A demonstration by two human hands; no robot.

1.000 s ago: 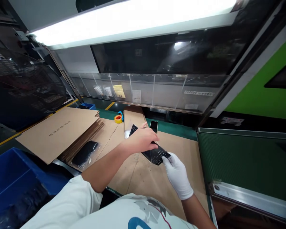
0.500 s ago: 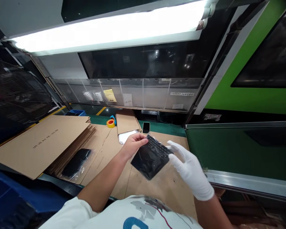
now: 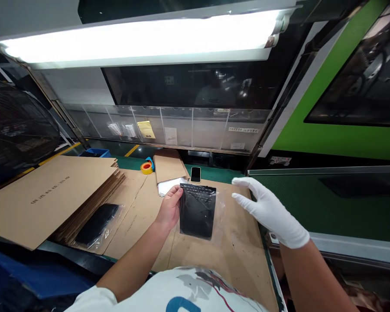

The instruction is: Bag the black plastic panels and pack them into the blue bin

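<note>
My bare left hand point(image 3: 169, 207) pinches the upper left corner of a flat black panel point(image 3: 197, 214) in a clear plastic bag. Slots run in rows along the panel's top edge, and loose clear film shows past its right side. To the right of it, my white-gloved right hand point(image 3: 263, 206) is apart from the panel, thumb and fingers spread with nothing between them. Another bagged black piece point(image 3: 97, 223) lies on the cardboard-covered bench point(image 3: 143, 216) at the left.
Stacked cardboard sheets point(image 3: 52, 190) lie on the left, above a blue bin point(image 3: 29, 277). At the back are yellow tape point(image 3: 146, 168), a cardboard box point(image 3: 169, 165) and a phone point(image 3: 195, 174). A green conveyor belt point(image 3: 289, 208) runs along the right, and a lamp point(image 3: 143, 39) hangs overhead.
My right hand has let go of the bagged panel and moved right, its fingers opening. The panel has turned upright in my left hand and shifted slightly left.
</note>
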